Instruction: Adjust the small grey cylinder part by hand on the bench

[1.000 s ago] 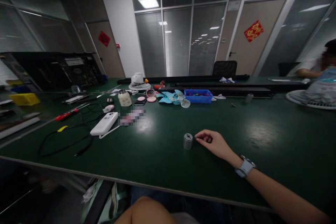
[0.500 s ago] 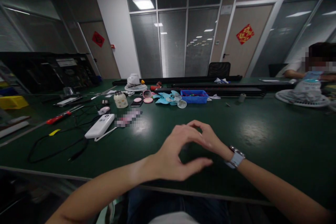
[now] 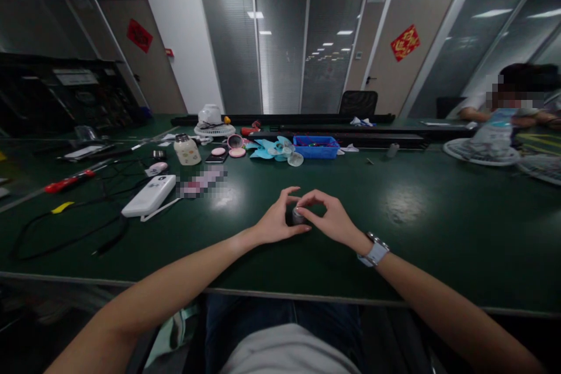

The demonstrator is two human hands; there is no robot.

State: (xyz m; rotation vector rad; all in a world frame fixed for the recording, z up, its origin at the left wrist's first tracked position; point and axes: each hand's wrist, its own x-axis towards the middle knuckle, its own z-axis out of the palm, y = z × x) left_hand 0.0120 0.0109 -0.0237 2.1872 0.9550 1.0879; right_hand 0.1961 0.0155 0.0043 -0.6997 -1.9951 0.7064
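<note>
Well to the left of the fingers lie a red-handled screwdriver (image 3: 70, 181) and, nearer them, a white power bank (image 3: 149, 196), with a cream bottle (image 3: 187, 150) farther back. The left hand (image 3: 274, 221) has thumb and fingers spread in a curve around a small grey cylinder (image 3: 298, 216) upright on the green table (image 3: 245, 272), though contact is unclear. A blue tray (image 3: 315, 152) sits beyond the fingertips, while the right hand (image 3: 333, 219) brings its thumb and fingertips to the cylinder's top, whether pinching it I cannot tell.
</note>
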